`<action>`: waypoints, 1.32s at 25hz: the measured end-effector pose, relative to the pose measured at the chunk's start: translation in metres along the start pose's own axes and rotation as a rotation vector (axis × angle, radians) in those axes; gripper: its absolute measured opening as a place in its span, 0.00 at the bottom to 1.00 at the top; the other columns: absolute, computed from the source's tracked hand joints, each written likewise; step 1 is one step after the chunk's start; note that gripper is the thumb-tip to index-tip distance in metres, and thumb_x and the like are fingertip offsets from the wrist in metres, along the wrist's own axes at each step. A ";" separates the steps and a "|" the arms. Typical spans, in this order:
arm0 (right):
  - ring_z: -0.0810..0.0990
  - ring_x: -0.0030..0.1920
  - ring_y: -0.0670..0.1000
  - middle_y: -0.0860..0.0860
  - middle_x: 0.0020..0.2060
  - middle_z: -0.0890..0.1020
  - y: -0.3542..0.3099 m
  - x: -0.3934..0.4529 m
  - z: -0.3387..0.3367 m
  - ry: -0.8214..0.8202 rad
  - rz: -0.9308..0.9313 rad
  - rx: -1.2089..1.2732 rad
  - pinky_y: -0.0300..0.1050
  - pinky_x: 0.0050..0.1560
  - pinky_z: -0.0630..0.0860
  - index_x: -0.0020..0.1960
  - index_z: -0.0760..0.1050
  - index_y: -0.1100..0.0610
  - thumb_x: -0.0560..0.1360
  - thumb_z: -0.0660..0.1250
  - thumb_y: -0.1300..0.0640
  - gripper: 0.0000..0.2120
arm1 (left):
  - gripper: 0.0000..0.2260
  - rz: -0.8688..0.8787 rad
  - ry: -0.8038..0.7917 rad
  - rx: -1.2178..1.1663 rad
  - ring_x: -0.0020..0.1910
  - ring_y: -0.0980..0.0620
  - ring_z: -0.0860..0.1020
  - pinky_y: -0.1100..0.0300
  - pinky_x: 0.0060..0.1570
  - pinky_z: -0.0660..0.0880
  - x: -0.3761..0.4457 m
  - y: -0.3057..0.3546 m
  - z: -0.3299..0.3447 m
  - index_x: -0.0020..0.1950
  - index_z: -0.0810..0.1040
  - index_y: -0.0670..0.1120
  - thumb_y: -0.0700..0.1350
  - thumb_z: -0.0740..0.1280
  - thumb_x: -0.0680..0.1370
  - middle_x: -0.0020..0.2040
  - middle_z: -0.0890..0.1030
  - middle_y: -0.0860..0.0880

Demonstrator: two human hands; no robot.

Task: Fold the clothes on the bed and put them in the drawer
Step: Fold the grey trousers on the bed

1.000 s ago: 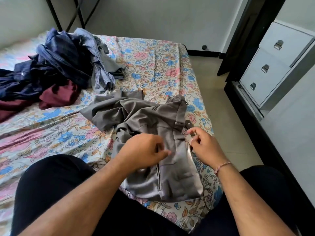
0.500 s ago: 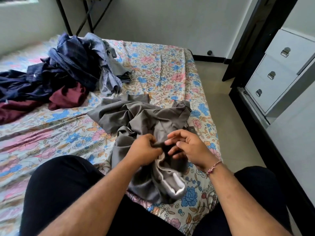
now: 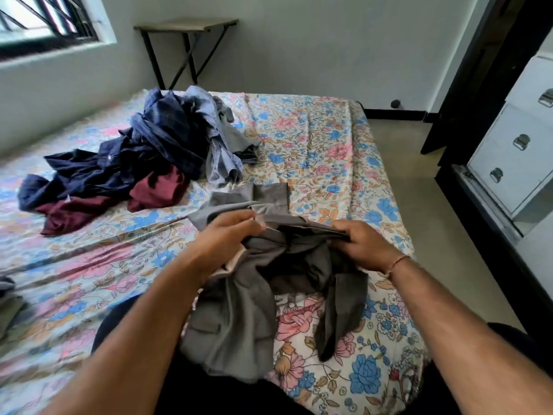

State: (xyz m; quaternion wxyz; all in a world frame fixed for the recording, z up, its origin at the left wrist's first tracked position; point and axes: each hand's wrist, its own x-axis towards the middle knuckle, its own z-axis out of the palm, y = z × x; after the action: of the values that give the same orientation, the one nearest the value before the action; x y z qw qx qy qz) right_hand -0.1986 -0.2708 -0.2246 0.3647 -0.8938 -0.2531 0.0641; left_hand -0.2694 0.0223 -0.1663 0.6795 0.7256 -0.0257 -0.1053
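Grey trousers [image 3: 248, 313] hang crumpled over the near part of the flowered bed [image 3: 329, 151]. My left hand [image 3: 227, 238] grips the waistband at its left end. My right hand [image 3: 363, 244] grips the same waistband at its right end, so the band is lifted and stretched between them. The trouser legs trail down toward my lap and back onto the sheet. A heap of unfolded clothes [image 3: 143, 154], navy, striped blue and maroon, lies at the far left of the bed. White drawers [image 3: 514, 157] with metal pulls stand at the right, all closed.
A small folding table [image 3: 185, 28] stands against the far wall beyond the bed. A barred window [image 3: 45, 22] is at the upper left. Bare floor [image 3: 413, 175] runs between the bed's right edge and the dark frame around the drawers. Grey cloth [image 3: 7, 298] lies at the left edge.
Both hands have taken the waistband and raised the trousers off the sheet, then spread apart. My view has tilted up, bringing the window and table into sight.
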 end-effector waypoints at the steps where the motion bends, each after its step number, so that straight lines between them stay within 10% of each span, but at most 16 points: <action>1: 0.80 0.42 0.39 0.39 0.38 0.83 -0.015 -0.010 -0.013 -0.056 -0.003 0.089 0.48 0.51 0.75 0.44 0.81 0.39 0.76 0.72 0.44 0.03 | 0.12 0.028 -0.062 0.080 0.40 0.53 0.80 0.62 0.40 0.77 -0.003 0.010 -0.017 0.50 0.81 0.41 0.46 0.78 0.73 0.42 0.82 0.46; 3: 0.83 0.44 0.45 0.46 0.43 0.86 -0.053 -0.035 -0.046 -0.178 -0.020 0.163 0.45 0.45 0.78 0.49 0.84 0.46 0.72 0.75 0.37 0.14 | 0.19 0.040 -0.247 0.192 0.44 0.50 0.82 0.62 0.44 0.80 -0.012 0.032 -0.044 0.55 0.80 0.40 0.49 0.80 0.72 0.47 0.85 0.42; 8: 0.86 0.51 0.56 0.58 0.52 0.86 -0.093 -0.067 -0.120 -0.453 0.019 0.244 0.50 0.50 0.83 0.60 0.82 0.59 0.74 0.76 0.56 0.16 | 0.17 0.190 -0.578 0.532 0.53 0.46 0.83 0.54 0.53 0.81 -0.013 0.085 -0.049 0.62 0.78 0.40 0.41 0.77 0.76 0.56 0.85 0.41; 13: 0.76 0.66 0.51 0.44 0.63 0.75 -0.023 -0.032 -0.081 -0.204 0.244 -0.646 0.48 0.63 0.74 0.69 0.72 0.43 0.70 0.77 0.39 0.30 | 0.19 0.214 -0.056 1.440 0.58 0.45 0.79 0.52 0.52 0.76 0.058 0.030 -0.007 0.63 0.78 0.52 0.57 0.74 0.76 0.59 0.81 0.48; 19: 0.61 0.78 0.54 0.48 0.78 0.62 0.024 -0.058 0.003 -0.162 0.292 -0.593 0.60 0.79 0.58 0.80 0.59 0.44 0.67 0.66 0.27 0.46 | 0.22 0.130 0.014 1.209 0.61 0.44 0.77 0.47 0.58 0.78 0.010 -0.075 0.083 0.63 0.76 0.50 0.62 0.69 0.75 0.60 0.78 0.48; 24: 0.74 0.61 0.53 0.48 0.61 0.77 -0.007 -0.057 0.031 0.134 -0.038 -0.599 0.58 0.66 0.73 0.68 0.74 0.49 0.75 0.66 0.42 0.24 | 0.02 0.277 -0.025 1.329 0.48 0.43 0.81 0.53 0.39 0.73 0.002 -0.058 0.090 0.49 0.74 0.52 0.48 0.65 0.78 0.49 0.81 0.50; 29: 0.77 0.54 0.47 0.44 0.45 0.81 -0.033 -0.075 0.046 -0.236 -0.046 -0.559 0.57 0.82 0.47 0.50 0.78 0.45 0.76 0.65 0.45 0.07 | 0.08 -0.006 -0.167 1.443 0.46 0.41 0.81 0.53 0.41 0.77 -0.055 -0.062 0.064 0.48 0.76 0.49 0.47 0.66 0.71 0.44 0.82 0.48; 33: 0.73 0.56 0.44 0.39 0.49 0.76 -0.033 -0.088 0.032 -0.158 0.090 -0.680 0.61 0.81 0.44 0.55 0.76 0.42 0.77 0.64 0.48 0.07 | 0.09 0.061 0.018 1.334 0.40 0.46 0.80 0.55 0.39 0.78 -0.065 -0.060 0.059 0.44 0.75 0.49 0.53 0.66 0.70 0.38 0.80 0.51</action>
State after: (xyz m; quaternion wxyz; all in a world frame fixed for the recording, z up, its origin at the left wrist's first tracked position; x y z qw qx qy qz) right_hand -0.2972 -0.2751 -0.2311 0.0221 -0.9666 -0.2479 0.0611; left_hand -0.3502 -0.0190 -0.2216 0.0879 0.9902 -0.1000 -0.0415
